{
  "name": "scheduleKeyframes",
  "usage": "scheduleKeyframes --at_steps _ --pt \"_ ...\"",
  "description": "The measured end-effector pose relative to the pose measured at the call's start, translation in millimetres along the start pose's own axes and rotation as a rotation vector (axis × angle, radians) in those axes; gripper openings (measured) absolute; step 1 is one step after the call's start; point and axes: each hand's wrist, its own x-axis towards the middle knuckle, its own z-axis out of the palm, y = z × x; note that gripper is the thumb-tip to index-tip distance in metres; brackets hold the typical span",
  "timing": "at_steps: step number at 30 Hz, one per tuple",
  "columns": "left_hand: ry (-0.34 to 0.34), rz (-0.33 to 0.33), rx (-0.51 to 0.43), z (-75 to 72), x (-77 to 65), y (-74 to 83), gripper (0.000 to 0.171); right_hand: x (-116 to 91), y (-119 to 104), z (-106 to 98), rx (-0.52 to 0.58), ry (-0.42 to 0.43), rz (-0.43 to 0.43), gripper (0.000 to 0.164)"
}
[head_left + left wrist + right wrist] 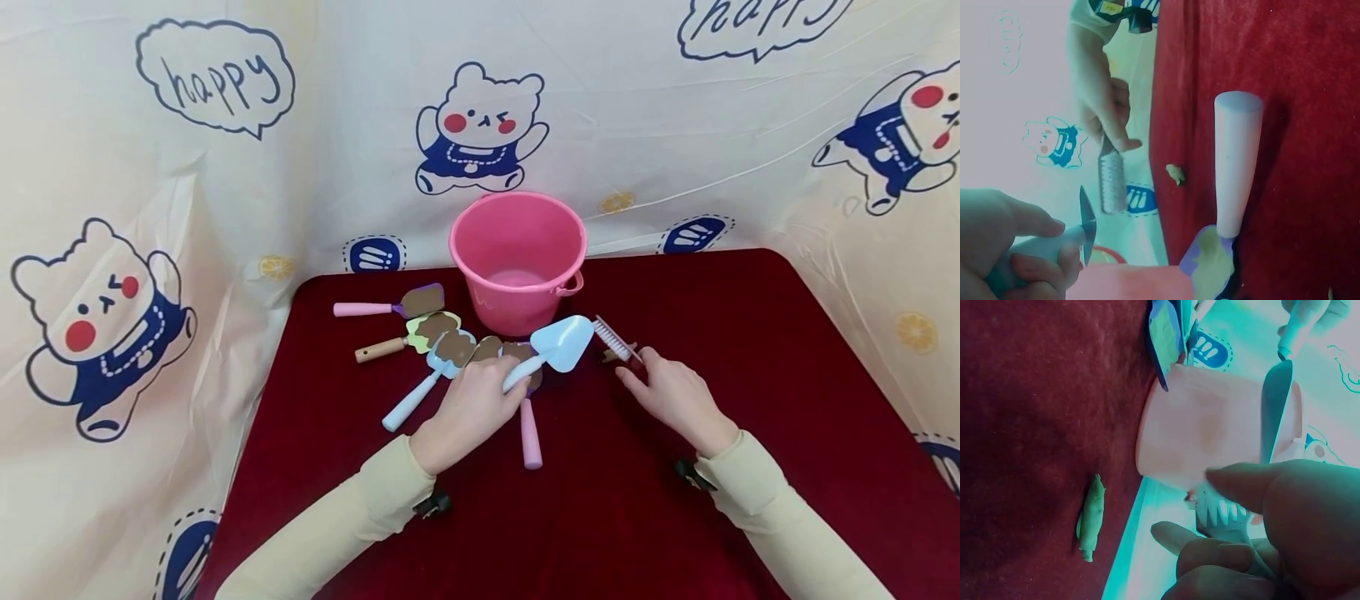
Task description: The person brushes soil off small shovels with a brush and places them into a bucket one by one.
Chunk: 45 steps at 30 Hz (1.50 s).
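Light-blue trowel (557, 347): left hand (474, 398) grips the handle (525, 372), presumably to bare the blade (572, 337); right hand (681, 398) grips a white-bristled brush (613, 339)

Light-blue, spade-shaped trowel (566, 343): smooth, glossy blade; plastic or painted metal, cannot tell. White-bristled, narrow brush (612, 338): rough bristle face. Round pink plastic bucket (510, 304): smooth wall, soft sheen. Green-bladed shovel with tan handle (415, 337): handle apparently wood, smooth; blade bears brown matter (435, 325), matt. Pink, tapered shovel handle (531, 435): smooth, plastic-looking, low sheen. Bench (600, 517): deep-red cloth surface, velvety, matt. Pale, cartoon-printed backdrop (345, 150): thin cloth, creased. Cream sleeves (375, 492): matt cloth.
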Motion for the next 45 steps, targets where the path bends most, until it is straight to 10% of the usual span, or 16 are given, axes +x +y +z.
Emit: scheduleKeyframes --at_steps 9,21,30,45 --pt "0.084 0.061 -0.019 -36.6 7.1 2.8 0.004 -7 1 5 -0.018 -0.012 0.055 0.045" --pt "0.109 -0.124 -0.027 -88.2 61.6 -16.9 0.019 -12 8 7 -0.023 -0.017 0.054 0.04" --pt "-0.001 -0.173 -0.06 -78.6 104.2 -26.9 0.026 -14 8 11 -0.037 -0.014 0.052 0.038" --pt "0.064 -0.153 -0.099 -59.5 112.1 -44.7 0.015 -13 11 17 -0.025 -0.052 0.064 0.037"
